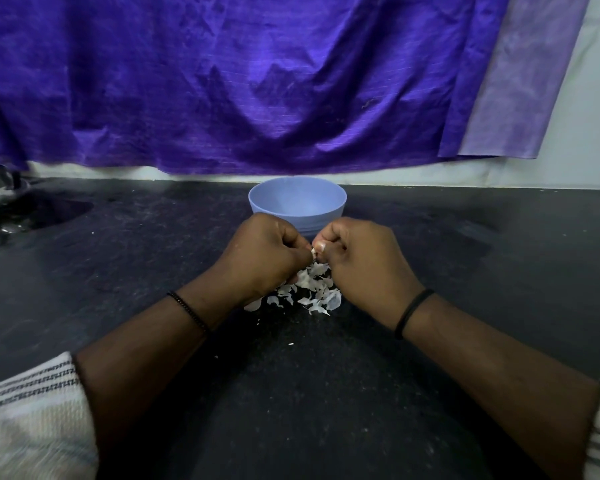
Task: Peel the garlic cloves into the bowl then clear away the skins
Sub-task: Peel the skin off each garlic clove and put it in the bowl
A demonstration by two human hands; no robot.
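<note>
Both hands, left hand (262, 252) and right hand (364, 252), pinch one garlic clove (314, 251) together. Skins (309, 291) lie beneath, near the bowl (297, 206).

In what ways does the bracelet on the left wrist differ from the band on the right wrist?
The left bracelet looks beaded, a string of small dark beads, while the right band looks smooth and plain. The left bracelet is thinner; the right band is thicker. Both are black and sit just behind the hands, the left hand and the right hand, which pinch a garlic clove between them.
</note>
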